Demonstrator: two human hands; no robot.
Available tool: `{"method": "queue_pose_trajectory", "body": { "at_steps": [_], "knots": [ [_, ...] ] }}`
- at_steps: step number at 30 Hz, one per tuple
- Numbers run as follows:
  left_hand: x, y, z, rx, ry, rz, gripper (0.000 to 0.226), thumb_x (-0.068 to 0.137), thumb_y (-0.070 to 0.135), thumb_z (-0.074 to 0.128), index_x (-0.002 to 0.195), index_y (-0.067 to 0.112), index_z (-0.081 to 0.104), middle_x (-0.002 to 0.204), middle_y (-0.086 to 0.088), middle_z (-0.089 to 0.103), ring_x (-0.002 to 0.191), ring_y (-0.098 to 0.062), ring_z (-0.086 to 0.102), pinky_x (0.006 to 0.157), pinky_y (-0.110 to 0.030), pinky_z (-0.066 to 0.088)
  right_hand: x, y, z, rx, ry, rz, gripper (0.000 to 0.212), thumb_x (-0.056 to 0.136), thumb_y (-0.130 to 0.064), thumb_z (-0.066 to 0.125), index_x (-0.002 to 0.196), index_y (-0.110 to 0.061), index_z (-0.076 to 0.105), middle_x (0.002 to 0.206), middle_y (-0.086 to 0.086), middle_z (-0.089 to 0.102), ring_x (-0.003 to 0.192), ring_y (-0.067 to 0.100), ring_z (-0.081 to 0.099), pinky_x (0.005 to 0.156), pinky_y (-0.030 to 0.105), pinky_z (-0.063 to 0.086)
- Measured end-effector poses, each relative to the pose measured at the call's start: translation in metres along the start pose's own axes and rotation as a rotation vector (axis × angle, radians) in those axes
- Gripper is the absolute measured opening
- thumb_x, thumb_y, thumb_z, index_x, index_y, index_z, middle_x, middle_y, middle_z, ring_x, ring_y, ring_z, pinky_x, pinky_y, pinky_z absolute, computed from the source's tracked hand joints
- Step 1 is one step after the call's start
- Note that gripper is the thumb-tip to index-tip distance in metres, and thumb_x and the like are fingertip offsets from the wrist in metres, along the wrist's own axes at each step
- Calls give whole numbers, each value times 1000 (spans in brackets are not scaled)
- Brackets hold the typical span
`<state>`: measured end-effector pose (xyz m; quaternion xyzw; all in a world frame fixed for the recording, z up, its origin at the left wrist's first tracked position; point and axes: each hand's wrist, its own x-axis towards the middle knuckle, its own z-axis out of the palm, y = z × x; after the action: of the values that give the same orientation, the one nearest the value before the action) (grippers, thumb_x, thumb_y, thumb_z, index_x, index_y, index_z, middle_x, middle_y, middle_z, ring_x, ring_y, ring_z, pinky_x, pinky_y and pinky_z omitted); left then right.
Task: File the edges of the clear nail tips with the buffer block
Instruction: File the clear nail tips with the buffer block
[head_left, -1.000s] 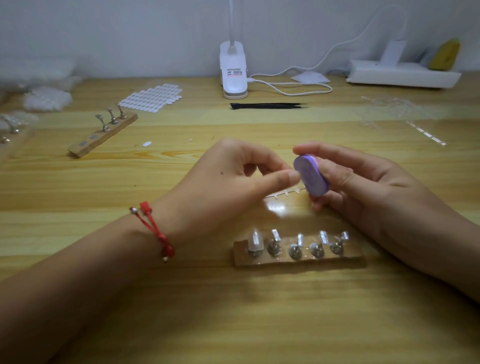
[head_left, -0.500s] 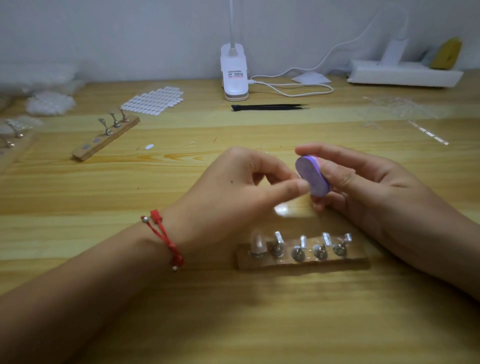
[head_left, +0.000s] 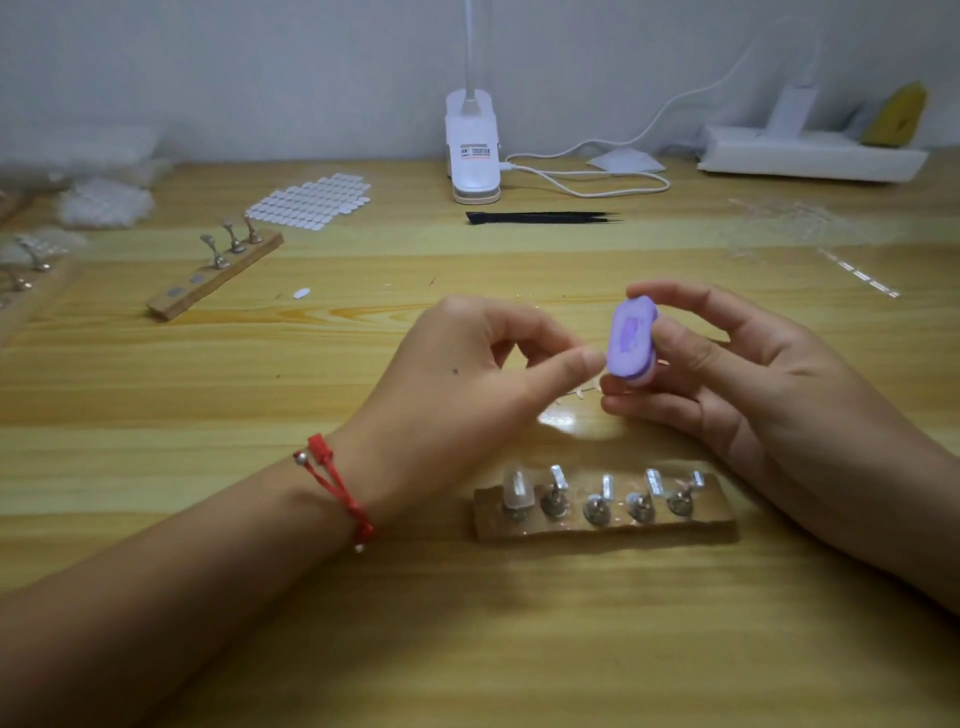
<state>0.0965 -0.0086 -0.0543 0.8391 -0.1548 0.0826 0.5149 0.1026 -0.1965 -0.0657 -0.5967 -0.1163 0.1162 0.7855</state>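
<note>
Buffer block (head_left: 631, 338), purple, is off the worktop (head_left: 467, 649), gripped in the right hand (head_left: 753, 384): thumb on its near side, forefinger curled over the top, other fingers below. Left hand (head_left: 483, 374) has thumb and forefinger tips pinched together, touching the block's face. Can't tell if a tip sits between them, too small to see. Red cord bracelet (head_left: 337, 488) on left wrist. Wooden holder (head_left: 605, 525) lies just nearer than the hands, with five metal stands and one clear nail tip (head_left: 517, 491) on the leftmost. Second holder (head_left: 215, 273) far left. Black tweezers (head_left: 540, 217) and lamp base (head_left: 472, 150) at the back.
</note>
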Motion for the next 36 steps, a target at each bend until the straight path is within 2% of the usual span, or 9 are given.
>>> {"method": "queue_pose_trajectory", "body": {
  "at_steps": [3,8,12,13,17,24,27,31,36],
  "knots": [
    [5,-1,-6,-74,129,-15,9,81,29,73,77,21,76,68,-1,66,63,-9,44,58,-17,37,-1,0,2,-22,-16,-3,27,74,-22,65,100,-18,71,75,11,69,73,21,70,70,28,59],
    [1,1,-1,-28,18,-28,10,81,27,73,74,21,74,52,14,53,56,-10,38,52,-20,32,-1,0,1,-16,13,-9,29,74,-21,65,103,-16,68,79,13,70,74,22,71,71,29,59],
    [3,2,-4,-41,84,18,8,81,26,73,74,21,74,63,-3,62,58,-19,40,54,-22,35,-1,1,1,-38,-5,-18,29,74,-20,65,102,-16,68,78,11,70,75,21,71,72,29,59],
    [3,2,-4,-25,68,13,8,81,26,73,74,21,74,61,-1,61,58,-21,39,54,-24,35,-2,1,2,-46,-15,-20,28,72,-21,66,100,-16,68,78,11,70,76,21,70,72,29,59],
    [1,3,-3,0,-9,-21,11,82,26,72,72,21,74,53,14,51,56,-9,36,53,-18,31,-1,2,1,-53,7,-32,30,72,-21,66,102,-15,67,79,10,70,75,20,71,73,29,59],
    [2,3,-3,-6,-20,-53,13,81,25,72,71,19,73,53,14,49,57,-7,37,54,-18,31,-2,3,1,-79,10,-50,34,71,-25,68,103,-15,66,81,9,70,79,22,71,73,28,59],
    [2,3,-3,-30,16,-43,12,82,23,72,71,17,73,57,11,50,59,-11,39,53,-18,31,-2,3,1,-120,-24,-41,33,69,-29,70,100,-19,67,84,8,71,80,25,72,74,29,59],
    [1,4,-2,-18,-50,-77,13,82,25,72,71,17,73,54,13,50,59,-13,40,55,-24,33,-1,4,0,-103,19,-65,39,67,-28,70,102,-15,64,81,6,71,78,24,73,73,29,58],
    [3,4,-3,-35,14,-88,13,81,24,73,69,18,73,54,14,50,59,-8,40,53,-15,32,-1,4,0,-145,-38,-61,28,68,-30,72,94,-22,68,88,5,71,81,26,73,74,31,59]
  ]
}}
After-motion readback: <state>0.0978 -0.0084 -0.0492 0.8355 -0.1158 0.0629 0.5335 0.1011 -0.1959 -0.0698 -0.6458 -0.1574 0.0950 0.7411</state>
